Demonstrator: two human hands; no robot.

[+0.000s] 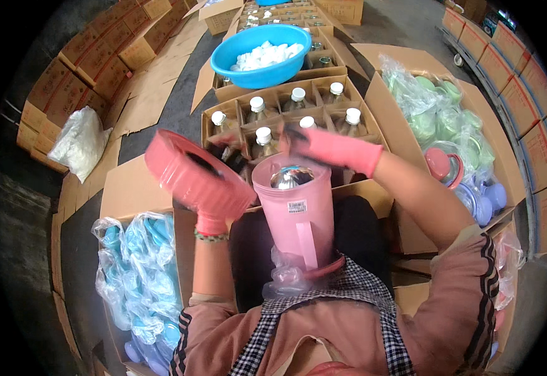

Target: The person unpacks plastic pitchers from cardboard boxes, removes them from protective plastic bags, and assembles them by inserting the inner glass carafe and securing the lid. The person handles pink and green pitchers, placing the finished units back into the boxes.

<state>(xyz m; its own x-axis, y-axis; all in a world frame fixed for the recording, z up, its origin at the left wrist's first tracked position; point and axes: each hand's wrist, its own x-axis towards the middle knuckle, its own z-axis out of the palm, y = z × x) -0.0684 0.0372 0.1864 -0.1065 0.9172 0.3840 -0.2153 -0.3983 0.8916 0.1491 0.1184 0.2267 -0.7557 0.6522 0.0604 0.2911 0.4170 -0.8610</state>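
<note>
My left hand (228, 154), in a pink glove with dark fingertips, grips a round, ribbed pink plastic part (189, 178) with a dark opening. A pink jug (295, 207) with a handle stands upright between my thighs. Inside its mouth shows the shiny top of a silvery liner (291, 178). Over the jug's far rim is my gloved right hand (333, 149), its fingers bent but smeared by motion; whether they hold anything is unclear. Just beyond stands a divided carton (314, 83) of bottles with white caps (263, 135). Clear plastic wrap (284, 276) lies at the jug's base.
A blue basin (236, 72) of white caps rests on cartons ahead. At my left, an open box holds bagged blue parts (142, 269); at my right, another holds green parts (446, 125). Stacked cartons (67, 94) line the left; more sit on a cart (499, 81) at right.
</note>
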